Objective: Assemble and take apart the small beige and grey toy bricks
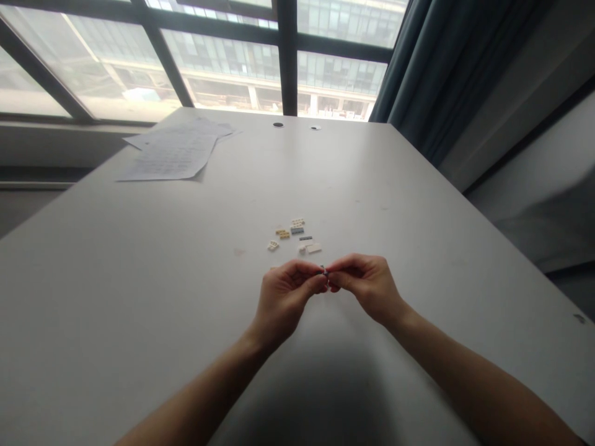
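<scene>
Both hands meet over the near middle of the table. Fingers and thumb of my left hand (290,288) pinch a small dark building-block piece (326,273), and my right hand (365,282) pinches it from the other side. Most of that piece is covered by fingertips, so its shape is unclear. Just beyond the hands lie loose toy bricks: yellow bricks (282,234), a grey brick (297,230), a white studded brick (298,222), a dark grey strip (305,238), a white flat tile (314,248) and a white open-framed piece (273,246).
The white table (139,279) reaches to the window. Printed paper sheets (174,152) lie at its far left. Two round cable holes, one dark hole (277,125) among them, are near the back edge. A dark blue curtain (418,74) hangs at the right.
</scene>
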Demonstrator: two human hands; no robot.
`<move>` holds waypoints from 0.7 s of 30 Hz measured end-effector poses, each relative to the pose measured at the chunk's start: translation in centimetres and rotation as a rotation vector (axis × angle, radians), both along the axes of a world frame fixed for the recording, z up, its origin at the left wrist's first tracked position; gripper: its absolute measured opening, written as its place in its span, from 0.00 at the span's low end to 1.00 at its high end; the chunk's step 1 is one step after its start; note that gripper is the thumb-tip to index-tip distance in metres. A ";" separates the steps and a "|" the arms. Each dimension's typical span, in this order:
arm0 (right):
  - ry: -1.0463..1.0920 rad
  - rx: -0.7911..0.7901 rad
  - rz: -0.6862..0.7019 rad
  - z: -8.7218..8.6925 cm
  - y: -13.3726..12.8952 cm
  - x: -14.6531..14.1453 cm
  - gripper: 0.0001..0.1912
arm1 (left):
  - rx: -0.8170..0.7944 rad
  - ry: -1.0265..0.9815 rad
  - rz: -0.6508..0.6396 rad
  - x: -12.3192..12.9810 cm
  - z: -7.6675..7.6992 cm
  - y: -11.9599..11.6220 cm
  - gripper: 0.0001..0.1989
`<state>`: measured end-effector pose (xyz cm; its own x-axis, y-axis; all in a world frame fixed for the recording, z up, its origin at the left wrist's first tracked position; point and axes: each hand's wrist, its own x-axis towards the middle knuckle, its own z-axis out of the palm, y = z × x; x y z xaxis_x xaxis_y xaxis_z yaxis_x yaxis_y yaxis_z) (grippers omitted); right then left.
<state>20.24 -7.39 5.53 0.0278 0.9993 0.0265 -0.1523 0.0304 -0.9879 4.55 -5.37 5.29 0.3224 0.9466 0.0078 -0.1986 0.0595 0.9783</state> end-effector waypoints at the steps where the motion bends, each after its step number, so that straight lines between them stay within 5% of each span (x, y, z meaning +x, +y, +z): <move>1: 0.002 -0.002 0.006 0.0 0.0 0.0 0.05 | 0.002 0.005 -0.004 0.0 0.0 0.0 0.05; 21: 0.098 -0.073 0.019 -0.5 0.2 0.3 0.05 | -0.016 0.026 0.004 0.0 -0.1 0.0 0.06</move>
